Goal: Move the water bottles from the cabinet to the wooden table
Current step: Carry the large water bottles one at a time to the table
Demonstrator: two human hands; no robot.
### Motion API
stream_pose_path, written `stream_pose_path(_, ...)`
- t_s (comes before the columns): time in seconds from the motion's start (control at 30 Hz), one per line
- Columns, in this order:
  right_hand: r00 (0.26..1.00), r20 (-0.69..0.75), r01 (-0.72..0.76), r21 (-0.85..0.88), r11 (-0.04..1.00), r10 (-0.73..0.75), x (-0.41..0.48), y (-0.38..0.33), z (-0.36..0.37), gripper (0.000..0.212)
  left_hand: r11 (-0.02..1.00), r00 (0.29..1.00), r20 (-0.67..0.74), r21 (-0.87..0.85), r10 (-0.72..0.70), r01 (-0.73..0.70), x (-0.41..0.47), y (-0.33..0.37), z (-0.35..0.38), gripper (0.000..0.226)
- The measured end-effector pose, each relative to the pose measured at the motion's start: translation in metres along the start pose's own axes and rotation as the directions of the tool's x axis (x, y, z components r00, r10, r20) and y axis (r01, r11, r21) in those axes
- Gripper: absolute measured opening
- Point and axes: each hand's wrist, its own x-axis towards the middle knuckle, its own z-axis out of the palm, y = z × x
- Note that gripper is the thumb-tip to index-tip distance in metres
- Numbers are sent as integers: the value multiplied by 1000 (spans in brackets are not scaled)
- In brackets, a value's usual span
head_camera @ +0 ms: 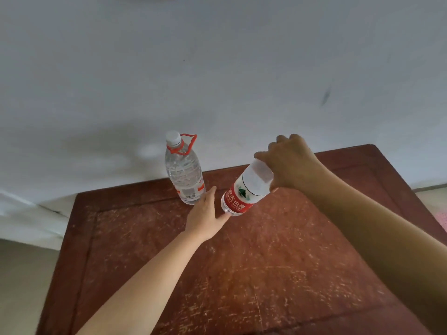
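Both my arms are bare from the bottom edge of the view right up to the wrists; no sleeve or cuff shows on either one. My left hand (pixel 205 213) wears nothing: no ring on the fingers I can see, no watch or band at the wrist. My right hand (pixel 292 163) is just as plain, seen from the back with the knuckles showing as small bumps, and its wrist is bare too. My right forearm looks thicker in the view and lies in shadow, the left one in brighter light. Nails are too small to make out.
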Motion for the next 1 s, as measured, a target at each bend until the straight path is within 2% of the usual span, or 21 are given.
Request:
stream_pose_path(0.1,995,102,-9,-26,1000,12,26,7,-15,75,987,987,-57,-60,-152,148,-8,-25,-13,82)
stream_pose_path(0.17,990,140,13,-40,999,-7,39,4,-23,74,974,960,-182,-113,-214,195,-10,-36,-24,67)
stream_pose_path(0.23,988,147,49,-71,996,-38,46,-4,-32,71,950,902,-318,-203,-292,237,-7,-38,-37,64)
stream_pose_path(0.33,991,67,120,-143,982,-112,51,-25,-46,50,915,814,-447,-323,-372,241,5,-36,-57,95)
stream_pose_path(0.4,984,3,176,-163,971,-178,51,-47,-53,32,914,799,-487,-360,-353,184,15,-32,-71,109)
stream_pose_path(0.43,977,-9,208,-176,962,-212,50,-60,-54,28,919,809,-493,-369,-322,141,19,-30,-76,108)
stream_pose_path(0.5,962,-24,260,-216,941,-272,48,-80,-55,28,934,836,-497,-354,-233,50,21,-25,-81,92)
stream_pose_path(0.57,960,-46,260,-236,936,-278,45,-85,-53,31,942,847,-496,-335,-190,16,20,-21,-80,80)
stream_pose_path(0.77,977,-27,200,-211,957,-210,39,-55,-47,49,953,867,-464,-302,-179,35,13,-18,-85,75)
stream_pose_path(1.0,950,-47,285,-282,916,-310,30,-74,-46,56,975,917,-368,-208,-152,78,6,-13,-102,65)
